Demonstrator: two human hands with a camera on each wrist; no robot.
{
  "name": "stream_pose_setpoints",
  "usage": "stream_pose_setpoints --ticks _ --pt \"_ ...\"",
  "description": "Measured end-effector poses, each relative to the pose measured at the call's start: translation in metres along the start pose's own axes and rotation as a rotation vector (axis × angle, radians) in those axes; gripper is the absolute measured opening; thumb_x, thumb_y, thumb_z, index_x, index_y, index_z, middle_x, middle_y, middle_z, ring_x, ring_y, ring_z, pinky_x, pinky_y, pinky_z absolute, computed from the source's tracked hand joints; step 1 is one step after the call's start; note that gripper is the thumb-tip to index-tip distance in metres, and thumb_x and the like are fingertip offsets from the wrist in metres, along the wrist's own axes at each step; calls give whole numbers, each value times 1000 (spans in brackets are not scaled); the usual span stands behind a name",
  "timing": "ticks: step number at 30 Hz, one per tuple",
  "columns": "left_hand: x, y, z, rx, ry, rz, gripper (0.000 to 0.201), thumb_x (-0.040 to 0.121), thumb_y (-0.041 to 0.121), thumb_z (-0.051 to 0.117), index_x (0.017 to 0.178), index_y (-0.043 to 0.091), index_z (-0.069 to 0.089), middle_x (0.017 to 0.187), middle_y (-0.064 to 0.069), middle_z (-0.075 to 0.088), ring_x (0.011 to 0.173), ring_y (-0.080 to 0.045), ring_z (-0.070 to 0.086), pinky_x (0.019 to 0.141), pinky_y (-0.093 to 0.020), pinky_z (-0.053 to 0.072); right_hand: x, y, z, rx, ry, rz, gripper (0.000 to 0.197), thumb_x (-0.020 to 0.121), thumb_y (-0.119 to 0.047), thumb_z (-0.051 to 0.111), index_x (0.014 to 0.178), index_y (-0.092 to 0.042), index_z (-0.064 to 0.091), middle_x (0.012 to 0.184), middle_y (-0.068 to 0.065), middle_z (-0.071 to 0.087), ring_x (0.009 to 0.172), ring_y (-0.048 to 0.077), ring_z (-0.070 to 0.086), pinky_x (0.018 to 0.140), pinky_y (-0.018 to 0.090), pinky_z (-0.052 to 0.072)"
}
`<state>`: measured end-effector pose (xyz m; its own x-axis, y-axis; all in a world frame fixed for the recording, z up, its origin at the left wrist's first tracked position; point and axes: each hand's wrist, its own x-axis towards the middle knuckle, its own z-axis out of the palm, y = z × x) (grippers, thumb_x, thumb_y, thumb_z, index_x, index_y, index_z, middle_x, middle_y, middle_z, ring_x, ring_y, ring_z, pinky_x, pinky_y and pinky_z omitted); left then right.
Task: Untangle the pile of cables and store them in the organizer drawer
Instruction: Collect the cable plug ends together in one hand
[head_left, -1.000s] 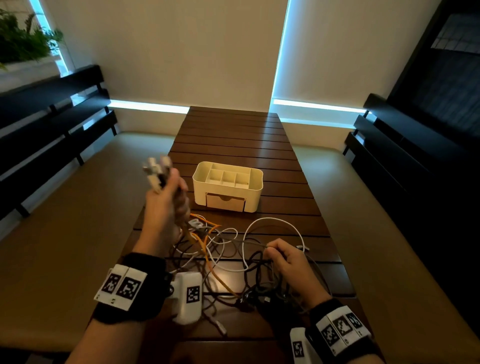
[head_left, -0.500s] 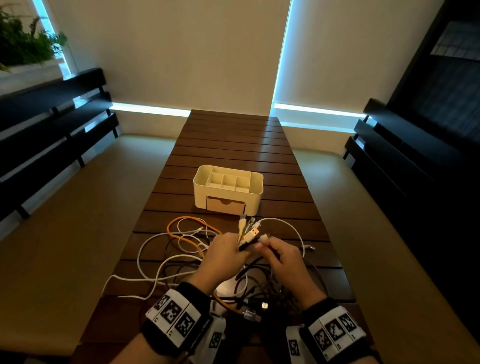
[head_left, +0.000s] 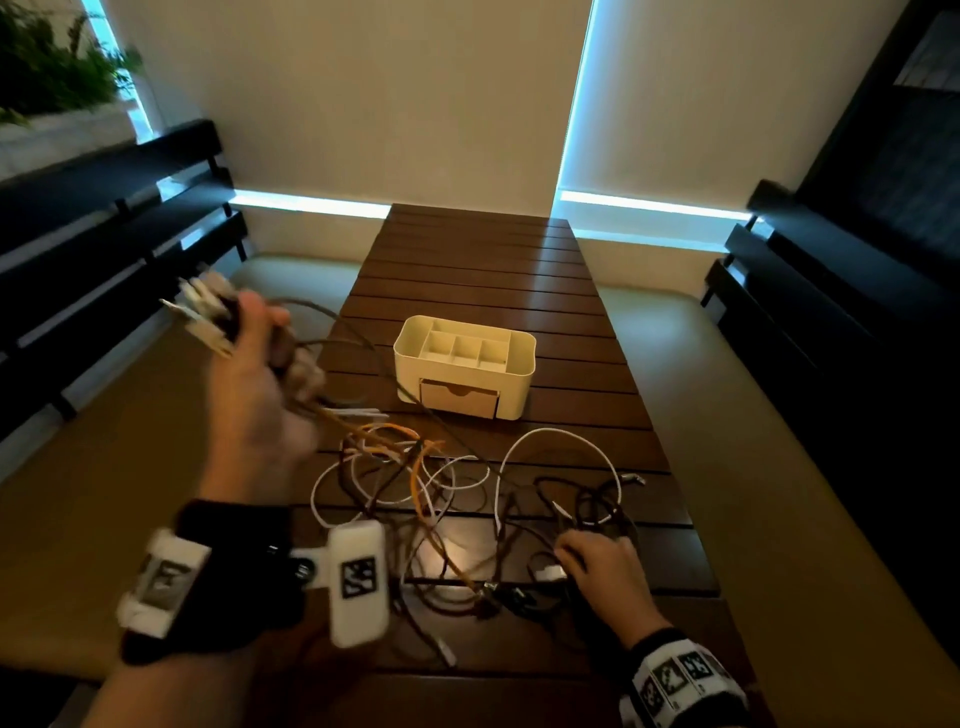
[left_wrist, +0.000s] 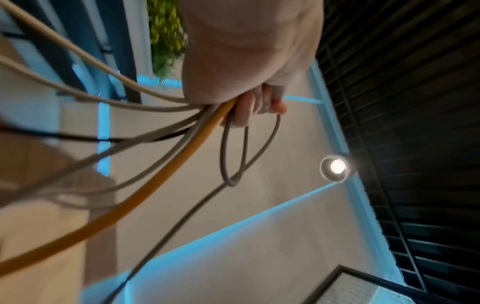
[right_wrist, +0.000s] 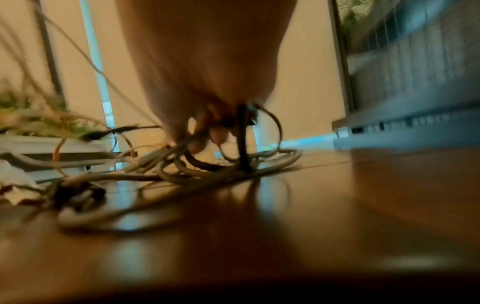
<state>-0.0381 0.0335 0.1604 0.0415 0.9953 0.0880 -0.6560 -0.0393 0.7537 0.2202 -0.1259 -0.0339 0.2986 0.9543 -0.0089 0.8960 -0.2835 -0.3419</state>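
Still early: we are gripping a fistful of cable plug ends in the left hand, raised left of the table, strands trailing to the cable tangle. Right hand is curling fingers into the tangle's near side, pinning it. Organizer drawer is sitting closed, nothing stored.

No readable text, brand, number or sign is showing in any view. Only printed marks: black-and-white square code patterns sitting on the white tags of the left wristband, on the white wrist camera housing and on the right wristband; these are coded patterns, not letters, and the left ones are blurring out. Organizer is showing no label.
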Motion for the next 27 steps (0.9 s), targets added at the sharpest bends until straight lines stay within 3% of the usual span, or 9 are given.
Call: stream_pose_setpoints --ticks 4,7,10,13,16,19,22,25,27 --pt "5 24 -7 123 -121 50 30 84 44 53 63 24 57 46 11 35 36 -1 24 36 -15 21 -3 9 -4 41 23 40 16 94 -29 49 102 -28 62 100 -12 56 101 10 54 85 29 32" --pt "-6 15 -3 166 -161 12 38 92 37 48 59 24 61 46 11 35 36 -1 25 38 -17 18 7 -5 -15 175 99 52 16 89 -23 58 104 -27 62 98 -16 48 103 10 53 86 29 32" --pt "-15 5 2 169 -183 -23 46 96 30 45 55 23 64 45 11 36 35 -1 25 37 -17 18 20 -30 -30 362 185 -18 31 85 -21 65 114 -27 58 106 -17 51 107 11 55 95 38 40" --pt "-19 -1 5 146 -207 -57 44 94 30 45 55 22 64 44 11 34 34 -1 24 37 -18 17 32 -65 -44 467 24 -150 56 85 -24 65 135 -32 42 132 -12 48 124 9 42 107 37 34" --pt "-20 -2 6 89 -219 -76 44 94 32 44 56 22 63 44 10 34 34 -1 23 38 -18 16 42 -90 -39 280 -207 -148 60 89 -29 59 142 -33 31 145 -8 38 134 13 29 111 44 26" --pt "-16 6 -1 2 -146 -55 39 91 38 46 57 23 61 45 11 35 35 -2 24 39 -17 15 43 -85 -25 65 -224 -81 25 95 -30 46 119 -25 54 120 -2 55 121 21 38 97 42 30" --pt "-6 18 -16 -88 -33 16 30 85 45 53 63 25 56 46 11 35 37 -4 25 38 -14 20 38 -54 -19 162 -151 52 21 97 -30 42 98 -19 61 96 -1 56 105 22 48 88 38 40" --pt "-1 20 -28 -162 123 122 36 90 41 54 59 25 57 47 10 35 40 -5 24 40 -15 22 38 -23 -23 267 -4 179 19 96 -25 46 96 -16 63 95 3 60 97 25 55 80 34 44" --pt "5 17 -36 -275 245 211 41 96 37 48 58 24 56 49 10 34 42 -5 24 41 -17 23 37 -12 -29 247 91 260 17 95 -24 47 96 -16 62 94 0 53 94 23 55 75 30 41"
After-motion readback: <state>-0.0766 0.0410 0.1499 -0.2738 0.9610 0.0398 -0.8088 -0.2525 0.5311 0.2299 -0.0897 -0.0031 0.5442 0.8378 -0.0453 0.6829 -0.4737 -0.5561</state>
